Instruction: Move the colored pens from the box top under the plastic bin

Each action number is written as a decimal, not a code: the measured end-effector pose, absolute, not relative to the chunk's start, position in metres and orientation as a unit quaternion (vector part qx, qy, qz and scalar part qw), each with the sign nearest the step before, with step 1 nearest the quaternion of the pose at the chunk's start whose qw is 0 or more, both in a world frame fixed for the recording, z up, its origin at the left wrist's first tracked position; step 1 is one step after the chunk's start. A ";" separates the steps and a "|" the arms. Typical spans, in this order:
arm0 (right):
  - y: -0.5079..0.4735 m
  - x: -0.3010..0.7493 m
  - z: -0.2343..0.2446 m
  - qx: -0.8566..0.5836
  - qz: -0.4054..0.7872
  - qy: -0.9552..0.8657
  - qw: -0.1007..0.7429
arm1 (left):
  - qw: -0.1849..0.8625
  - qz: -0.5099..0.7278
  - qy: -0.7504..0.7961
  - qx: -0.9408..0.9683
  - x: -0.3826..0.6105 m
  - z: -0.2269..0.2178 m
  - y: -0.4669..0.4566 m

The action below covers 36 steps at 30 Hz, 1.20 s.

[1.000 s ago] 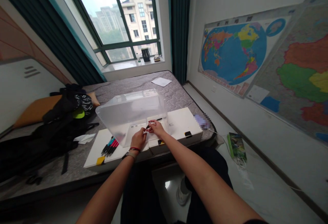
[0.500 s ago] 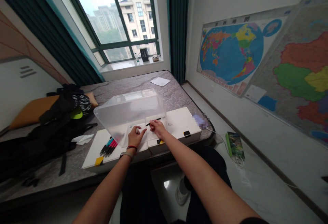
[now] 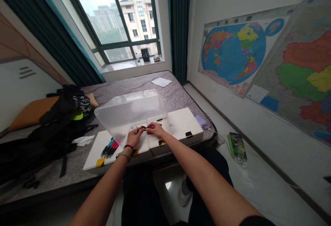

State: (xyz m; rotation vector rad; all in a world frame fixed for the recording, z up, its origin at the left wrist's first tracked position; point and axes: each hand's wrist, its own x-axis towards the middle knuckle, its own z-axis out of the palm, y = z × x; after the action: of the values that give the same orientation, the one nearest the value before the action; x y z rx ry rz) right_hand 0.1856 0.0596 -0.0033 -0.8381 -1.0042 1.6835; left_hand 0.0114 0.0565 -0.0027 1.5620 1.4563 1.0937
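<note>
My left hand (image 3: 134, 137) and my right hand (image 3: 155, 130) meet above the white boxes, fingertips almost touching. Between them is a small black pen part (image 3: 143, 127), pinched at both ends; whether it is a cap or a barrel end I cannot tell. A pale piece (image 3: 136, 130) shows among the fingers of my left hand. Just beyond my right hand lies a black pen piece (image 3: 159, 120). Left of my hands, a bunch of black, red and blue pens (image 3: 110, 148) rests on the white box (image 3: 93, 150).
A clear plastic bin (image 3: 129, 108) lies tipped on its side behind my hands. Black bags (image 3: 62, 115) and a white tissue (image 3: 83, 140) are on the mattress at left, a paper sheet (image 3: 161, 82) farther back. A green box (image 3: 237, 145) stands on the floor at right.
My hands have come together. The black part in my right hand has moved left and down to my left fingertips, which have closed on it. The pens and bin stay put.
</note>
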 end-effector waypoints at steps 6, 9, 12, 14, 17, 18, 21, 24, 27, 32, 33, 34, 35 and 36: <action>0.062 0.181 -0.012 -0.339 0.668 -0.482 0.454 | 0.384 0.430 0.569 0.586 0.012 0.001 0.055; 0.061 0.183 -0.008 -0.372 0.604 -0.571 0.412 | 0.385 0.479 0.578 0.537 0.010 0.000 0.057; 0.058 0.185 -0.001 -0.417 0.480 -0.678 0.369 | 0.379 0.518 0.579 0.503 0.009 -0.001 0.058; 0.056 0.185 0.002 -0.435 0.405 -0.733 0.330 | 0.376 0.534 0.579 0.488 0.009 -0.003 0.058; 0.049 0.182 0.005 -0.442 0.328 -0.786 0.282 | 0.375 0.545 0.577 0.478 0.008 -0.005 0.058; 0.047 0.180 0.004 -0.441 0.307 -0.799 0.270 | 0.378 0.546 0.575 0.478 0.007 -0.006 0.058; 0.039 0.176 0.003 -0.439 0.257 -0.824 0.249 | 0.387 0.548 0.569 0.475 0.005 -0.010 0.059; 0.037 0.174 0.003 -0.432 0.244 -0.836 0.234 | 0.389 0.550 0.572 0.467 0.005 -0.010 0.060; 0.046 0.175 0.013 -0.406 0.267 -0.853 0.191 | 0.388 0.538 0.586 0.466 0.007 -0.007 0.057; 0.095 0.189 0.050 -0.428 0.308 -0.842 0.114 | 0.374 0.515 0.607 0.476 0.010 0.000 0.054; 0.106 0.194 0.057 -0.460 0.307 -0.822 0.134 | 0.371 0.517 0.608 0.474 0.009 -0.001 0.054; 0.117 0.198 0.064 -0.498 0.310 -0.792 0.168 | 0.371 0.518 0.609 0.472 0.008 -0.002 0.054; 0.126 0.201 0.068 -0.527 0.318 -0.759 0.211 | 0.372 0.521 0.608 0.471 0.008 -0.003 0.054; 0.134 0.205 0.072 -0.533 0.315 -0.752 0.225 | 0.373 0.524 0.604 0.471 0.007 -0.005 0.055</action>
State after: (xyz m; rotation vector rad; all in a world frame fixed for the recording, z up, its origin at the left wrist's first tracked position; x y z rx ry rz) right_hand 0.2047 0.1339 0.0717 -1.4699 -2.0755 0.8687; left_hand 0.0070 0.0547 -0.0050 1.2066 1.5462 1.3414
